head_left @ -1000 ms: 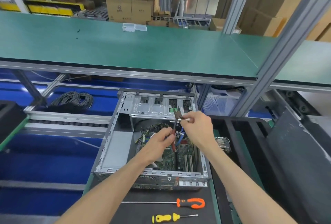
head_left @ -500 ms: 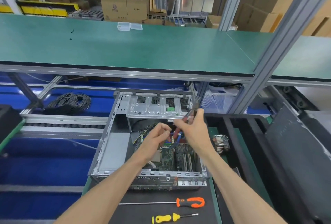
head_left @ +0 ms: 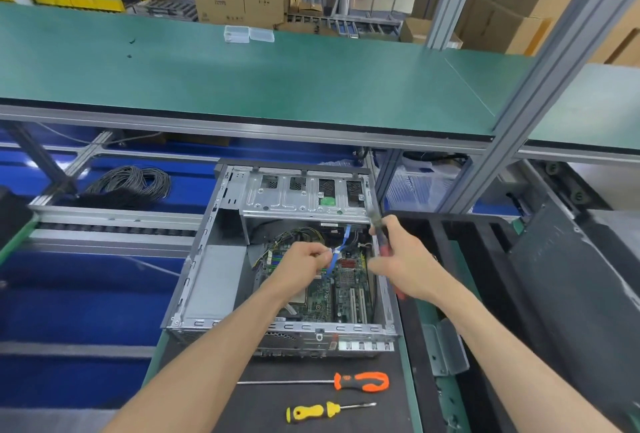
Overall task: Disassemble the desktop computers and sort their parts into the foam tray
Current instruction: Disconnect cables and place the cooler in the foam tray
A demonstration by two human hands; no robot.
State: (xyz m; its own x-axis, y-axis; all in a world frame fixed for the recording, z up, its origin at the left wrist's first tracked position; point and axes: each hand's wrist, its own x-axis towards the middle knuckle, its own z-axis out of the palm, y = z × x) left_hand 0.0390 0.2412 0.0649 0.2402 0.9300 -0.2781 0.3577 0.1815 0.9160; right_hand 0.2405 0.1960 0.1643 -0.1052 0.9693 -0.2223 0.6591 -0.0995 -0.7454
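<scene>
An open desktop case (head_left: pixel 204 269) lies on the black mat, its green motherboard (head_left: pixel 341 297) exposed. My left hand (head_left: pixel 304 261) is inside the case and pinches a small white piece at a blue cable (head_left: pixel 337 254). My right hand (head_left: pixel 403 259) grips red-handled pliers (head_left: pixel 377 224) over the case's right wall, their jaws pointing up toward the silver drive cage (head_left: pixel 298 200). The black foam tray (head_left: pixel 446 242) stands to the right of the case.
An orange-handled screwdriver (head_left: pixel 362 381) and a yellow-handled one (head_left: pixel 311 412) lie on the mat in front of the case. A coil of black cable (head_left: pixel 131 184) sits at the back left. A green shelf (head_left: pixel 242 79) overhangs the bench. A dark panel (head_left: pixel 571 280) leans at right.
My right hand has carried the pliers rightward, from over the middle of the case to its right wall. My left hand stays inside the case, now pinching a white piece by the blue cable.
</scene>
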